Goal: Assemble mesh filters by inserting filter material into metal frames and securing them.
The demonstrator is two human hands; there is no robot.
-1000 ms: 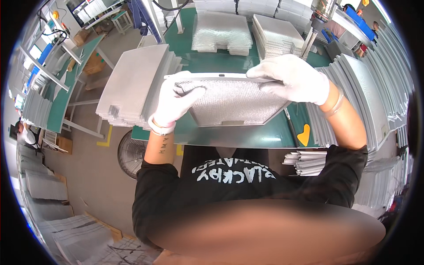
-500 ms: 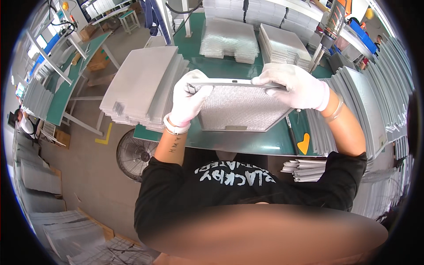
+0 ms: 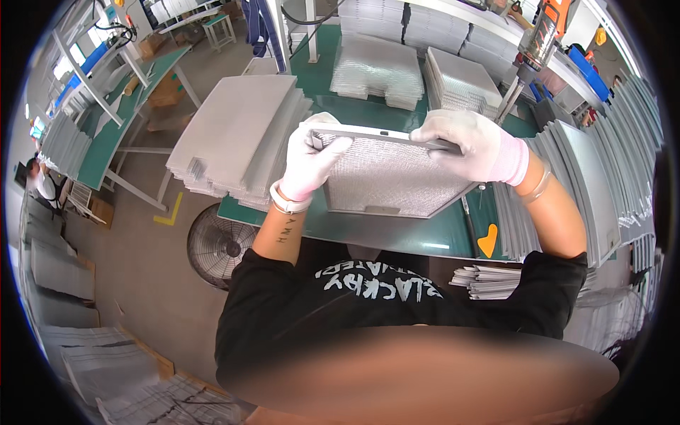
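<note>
Both of my gloved hands grip a framed metal mesh filter panel (image 3: 393, 180) by its far edge. The panel leans up from the green workbench, its near edge low over the bench top; whether it touches cannot be told. My left hand (image 3: 310, 161) is closed round the far left corner, thumb over the mesh side. My right hand (image 3: 473, 145) is closed on the right part of the same edge, its fingers curled over the frame bar. A small dark slot shows in that bar between my hands.
Panel stacks (image 3: 230, 134) stand left, with mesh panels (image 3: 379, 67) at the back and more panels (image 3: 577, 184) on the right. A yellow scraper (image 3: 487, 241) and a dark slim tool (image 3: 470, 225) lie at the bench's right. A floor fan (image 3: 223, 248) stands left; an orange power tool (image 3: 556, 18) hangs back right.
The panel's far edge now slants a little lower toward the right, and my right hand has dropped slightly with it. Both hands keep their hold. The whole view has shifted slightly.
</note>
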